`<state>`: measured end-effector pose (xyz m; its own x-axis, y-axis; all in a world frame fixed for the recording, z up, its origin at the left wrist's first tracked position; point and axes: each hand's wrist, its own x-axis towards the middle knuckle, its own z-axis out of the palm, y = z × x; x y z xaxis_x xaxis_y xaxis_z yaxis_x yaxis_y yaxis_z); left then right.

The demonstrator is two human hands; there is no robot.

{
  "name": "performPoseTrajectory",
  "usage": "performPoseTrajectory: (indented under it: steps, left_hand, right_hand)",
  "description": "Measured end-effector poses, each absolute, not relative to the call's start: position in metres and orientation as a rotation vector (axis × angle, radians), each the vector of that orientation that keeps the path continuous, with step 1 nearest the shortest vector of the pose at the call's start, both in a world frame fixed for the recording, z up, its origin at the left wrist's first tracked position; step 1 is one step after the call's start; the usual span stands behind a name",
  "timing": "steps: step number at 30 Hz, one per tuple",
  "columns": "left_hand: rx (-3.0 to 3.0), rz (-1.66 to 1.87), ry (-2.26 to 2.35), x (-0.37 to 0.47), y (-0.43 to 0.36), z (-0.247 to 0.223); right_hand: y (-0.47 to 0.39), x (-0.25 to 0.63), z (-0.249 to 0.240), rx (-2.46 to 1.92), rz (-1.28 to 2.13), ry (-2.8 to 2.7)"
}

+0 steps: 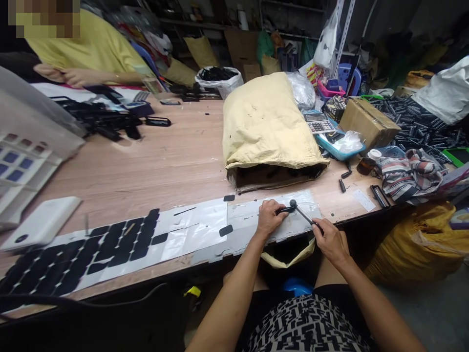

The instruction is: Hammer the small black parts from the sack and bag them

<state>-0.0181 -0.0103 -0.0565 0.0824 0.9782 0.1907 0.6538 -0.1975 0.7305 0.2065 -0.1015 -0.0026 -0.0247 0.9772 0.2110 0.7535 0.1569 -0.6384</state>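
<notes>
My right hand (330, 240) is closed around the dark handle of a small hammer (304, 214) with a metal shaft and a rounded dark head. The head is over or against the end of a slim black part (284, 210); whether they touch I cannot tell. That part is pinched in the fingers of my left hand (269, 217), low over a grey-white sheet (252, 227) at the table's near edge. Part of it is covered by my fingers. Black rounded pads (226, 230) lie on the sheet to the left.
A large yellowish sack (267, 122) lies open-mouthed just beyond my hands. Rows of black pads (124, 239) stretch left. At right are a calculator (318, 123), a cardboard box (369, 122) and a brown jar (365, 166). A person in a yellow shirt (98, 44) sits across the table.
</notes>
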Motion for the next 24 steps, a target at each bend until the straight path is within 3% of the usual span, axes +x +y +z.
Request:
performPoseTrajectory:
  steps: [17, 24]
  left_hand:
    - [1.897, 0.933, 1.628, -0.015, -0.011, -0.055]
    - [1.888, 0.886, 1.643, -0.015, -0.01, -0.051]
  right_hand:
    - [-0.094, 0.197, -0.003, -1.614, 0.552, -1.819]
    - [-0.038, 0.23, -0.007, -1.87, 0.117, -1.849]
